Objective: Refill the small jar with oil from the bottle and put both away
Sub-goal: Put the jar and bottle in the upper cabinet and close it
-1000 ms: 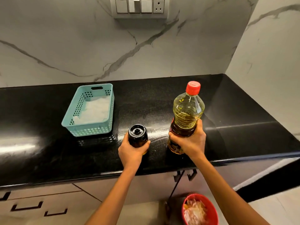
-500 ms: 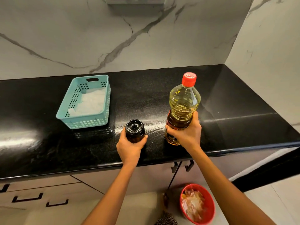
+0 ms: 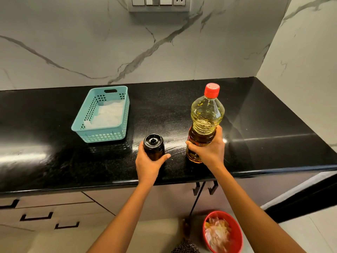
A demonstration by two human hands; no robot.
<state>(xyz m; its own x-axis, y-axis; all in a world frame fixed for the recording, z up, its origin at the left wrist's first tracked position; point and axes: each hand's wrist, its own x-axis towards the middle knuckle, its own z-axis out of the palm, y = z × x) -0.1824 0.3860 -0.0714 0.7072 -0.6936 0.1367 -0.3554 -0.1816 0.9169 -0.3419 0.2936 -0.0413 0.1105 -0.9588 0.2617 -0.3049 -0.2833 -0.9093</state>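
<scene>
**Desk:** What can't u make out on the head view?

**Me:** Plenty. The switch plate (image 3: 158, 4) on the marble wall is cut off by the top edge. The bottle (image 3: 206, 114) label is mostly covered by my operator's right hand (image 3: 209, 152). The small jar (image 3: 153, 147) is dark glass w/ a black lid (image 3: 152, 141), so I can't read any oil level, and its base is hidden behind the left hand (image 3: 148, 164). I can't tell if it's resting on the counter (image 3: 54, 161) or raised just off it. Something white lies in the teal basket (image 3: 104, 136); paper or cloth, can't say. The red bowl (image 3: 237, 229) on the floor holds a blurry pale heap.

**Desk:** And the grips?

**Me:** Left hand is wrapped round the jar's lower body, thumb (image 3: 166, 156) curled across the front, other fingers out of sight behind it. Right hand is closed round the bottle's lower half. The bottle is upright, red cap (image 3: 211, 90) on, near the front edge. Jar sits just left of the bottle, apart from it, w/ the basket further back-left
</scene>
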